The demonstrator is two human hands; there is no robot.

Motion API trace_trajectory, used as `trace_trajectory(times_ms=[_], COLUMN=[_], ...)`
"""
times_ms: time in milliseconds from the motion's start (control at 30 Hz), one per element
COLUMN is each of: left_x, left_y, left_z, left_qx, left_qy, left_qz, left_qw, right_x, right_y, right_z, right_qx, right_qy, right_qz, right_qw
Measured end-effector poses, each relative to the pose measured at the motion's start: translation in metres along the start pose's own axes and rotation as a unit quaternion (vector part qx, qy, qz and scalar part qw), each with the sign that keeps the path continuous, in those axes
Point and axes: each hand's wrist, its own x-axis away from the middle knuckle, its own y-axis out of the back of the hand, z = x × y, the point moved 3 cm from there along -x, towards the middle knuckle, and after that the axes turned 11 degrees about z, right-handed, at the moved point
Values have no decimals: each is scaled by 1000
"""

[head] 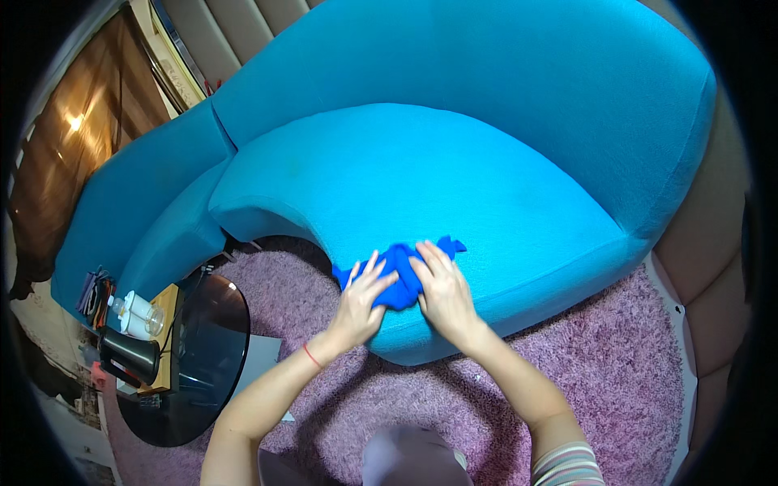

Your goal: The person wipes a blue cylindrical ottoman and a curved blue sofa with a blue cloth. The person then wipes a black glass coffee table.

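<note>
A crumpled dark blue cloth (399, 282) lies near the front edge of a curved turquoise fabric sofa (401, 170). My left hand (360, 301) rests on the cloth's left part, its fingers spread; a thin red band circles that wrist. On the right part of the cloth is my right hand (445, 291), fingers bent over it and pointing up the seat. Between the two hands the middle of the cloth bunches up. Whether the fingers pinch the fabric or only press on it is hard to tell.
At the lower left stands a round dark glass table (213, 340) with a black kettle (129, 355), a white container (138, 316) and a wooden box (165, 304). A pinkish-purple shag rug (608, 352) covers the floor. The sofa's backrest (516, 67) curves behind the seat.
</note>
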Motion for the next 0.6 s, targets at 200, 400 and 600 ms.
trace_trajectory(times_ms=[200, 400, 600], left_x=[-113, -130, -130], left_y=[9, 0, -11], left_z=[17, 12, 29], left_qx=[-149, -266, -84], left_qy=[68, 48, 106], left_qz=[23, -145, -21], left_qw=[986, 952, 991], right_x=[-79, -68, -61], right_y=[1, 39, 30], right_z=[-96, -69, -74], right_qx=[85, 62, 96], right_qy=[-35, 14, -53], right_qz=[-62, -132, -32], right_qw=[994, 989, 993])
